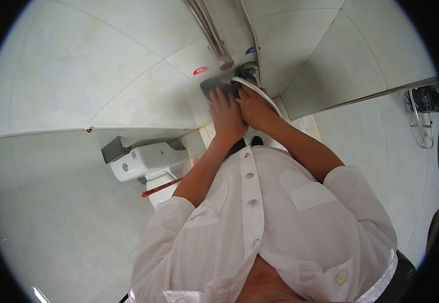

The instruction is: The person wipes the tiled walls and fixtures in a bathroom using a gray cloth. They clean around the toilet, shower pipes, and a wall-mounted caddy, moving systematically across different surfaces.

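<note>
A dark grey cloth [219, 88] lies bunched against the tiled wall around what seems to be a shower fitting, mostly hidden. My left hand [229, 117] rests against the cloth's lower side with its fingers stretched out, slightly blurred; its grip is unclear. Close beside it, my right hand [255, 108] has its fingers on the cloth, with the fingertips partly hidden. A pale shower hose [257, 88] loops over the right hand. Just above the cloth ends a thick chrome pipe [215, 41]. A round metal fitting [250, 68] shows to the right.
Red [200, 71] and blue [252, 50] stickers mark the wall. At left are a white toilet [160, 189], a white wall dispenser [136, 163], a dark grey bracket-like object [113, 150] and a red stick-like object [162, 186]. A wire rack [420, 127] holds a black container [425, 99] at right.
</note>
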Demonstrator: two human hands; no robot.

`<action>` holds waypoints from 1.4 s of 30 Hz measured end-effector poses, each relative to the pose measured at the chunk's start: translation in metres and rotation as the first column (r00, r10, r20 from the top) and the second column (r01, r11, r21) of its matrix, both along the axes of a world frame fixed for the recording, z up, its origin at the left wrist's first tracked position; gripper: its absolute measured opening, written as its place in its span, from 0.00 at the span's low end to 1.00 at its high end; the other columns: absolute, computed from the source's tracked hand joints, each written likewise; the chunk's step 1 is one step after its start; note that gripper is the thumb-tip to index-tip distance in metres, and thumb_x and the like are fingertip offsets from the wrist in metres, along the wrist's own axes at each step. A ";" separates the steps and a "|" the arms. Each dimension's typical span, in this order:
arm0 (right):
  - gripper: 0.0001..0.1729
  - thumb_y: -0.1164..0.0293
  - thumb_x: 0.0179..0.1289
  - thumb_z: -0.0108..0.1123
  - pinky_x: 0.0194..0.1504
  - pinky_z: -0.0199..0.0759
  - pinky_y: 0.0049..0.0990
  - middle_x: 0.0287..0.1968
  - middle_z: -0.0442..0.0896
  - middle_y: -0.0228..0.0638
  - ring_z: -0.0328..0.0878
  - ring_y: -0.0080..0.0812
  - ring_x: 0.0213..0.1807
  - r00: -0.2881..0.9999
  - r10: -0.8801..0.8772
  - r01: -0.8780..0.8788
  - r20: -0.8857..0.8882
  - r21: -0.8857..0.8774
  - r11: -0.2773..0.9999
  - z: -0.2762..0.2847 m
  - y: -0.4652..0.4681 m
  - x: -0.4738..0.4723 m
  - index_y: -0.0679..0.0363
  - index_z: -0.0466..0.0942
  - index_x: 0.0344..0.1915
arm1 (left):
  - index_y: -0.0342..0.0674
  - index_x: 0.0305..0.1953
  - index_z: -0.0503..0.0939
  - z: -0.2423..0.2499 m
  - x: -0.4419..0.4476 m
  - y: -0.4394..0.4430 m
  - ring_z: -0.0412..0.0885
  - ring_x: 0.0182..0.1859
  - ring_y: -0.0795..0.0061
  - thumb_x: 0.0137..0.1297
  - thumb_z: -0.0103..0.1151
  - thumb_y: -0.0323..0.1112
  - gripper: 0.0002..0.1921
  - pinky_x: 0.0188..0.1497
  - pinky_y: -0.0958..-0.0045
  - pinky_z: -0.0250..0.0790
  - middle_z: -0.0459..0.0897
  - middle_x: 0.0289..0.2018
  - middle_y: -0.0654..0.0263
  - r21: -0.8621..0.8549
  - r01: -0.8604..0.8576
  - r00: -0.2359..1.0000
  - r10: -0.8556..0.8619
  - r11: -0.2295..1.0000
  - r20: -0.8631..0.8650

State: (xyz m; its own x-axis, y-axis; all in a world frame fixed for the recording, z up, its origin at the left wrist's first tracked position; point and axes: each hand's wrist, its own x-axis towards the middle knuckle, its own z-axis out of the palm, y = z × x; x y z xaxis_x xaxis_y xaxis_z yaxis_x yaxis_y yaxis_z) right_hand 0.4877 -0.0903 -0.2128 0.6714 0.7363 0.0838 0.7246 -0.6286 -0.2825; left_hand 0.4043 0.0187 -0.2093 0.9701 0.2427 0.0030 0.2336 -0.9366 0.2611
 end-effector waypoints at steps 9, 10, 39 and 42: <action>0.30 0.59 0.76 0.52 0.71 0.58 0.47 0.75 0.65 0.48 0.56 0.46 0.79 0.989 -0.141 0.141 0.035 0.021 0.990 0.002 0.013 0.004 0.68 0.69 0.68 | 0.29 0.70 0.61 -0.002 0.012 0.008 0.47 0.78 0.27 0.52 0.68 0.37 0.45 0.72 0.32 0.51 0.54 0.74 0.30 0.036 -0.046 0.999 0.045 0.998 0.026; 0.31 0.58 0.76 0.52 0.72 0.58 0.46 0.76 0.65 0.48 0.56 0.46 0.79 0.987 -0.157 0.156 0.048 0.017 0.988 0.002 0.012 0.002 0.68 0.69 0.69 | 0.30 0.71 0.59 -0.001 0.009 0.006 0.45 0.78 0.26 0.52 0.68 0.36 0.45 0.73 0.30 0.50 0.52 0.74 0.29 0.015 -0.043 0.999 0.043 0.999 0.027; 0.16 0.68 0.65 0.60 0.66 0.64 0.44 0.61 0.77 0.49 0.68 0.49 0.67 0.986 0.051 -0.072 0.160 0.130 0.989 -0.007 0.000 0.008 0.65 0.82 0.49 | 0.28 0.64 0.68 0.000 0.004 -0.003 0.48 0.77 0.28 0.50 0.65 0.27 0.36 0.76 0.38 0.49 0.61 0.70 0.36 -0.102 0.042 0.981 -0.022 0.994 0.192; 0.12 0.72 0.63 0.60 0.61 0.66 0.43 0.51 0.81 0.48 0.72 0.49 0.58 0.996 0.062 -0.080 0.071 0.297 0.952 -0.011 -0.002 0.006 0.64 0.81 0.45 | 0.25 0.61 0.70 -0.003 0.001 -0.001 0.57 0.71 0.26 0.50 0.63 0.24 0.33 0.72 0.40 0.55 0.68 0.64 0.36 -0.148 0.128 0.958 -0.084 0.981 0.274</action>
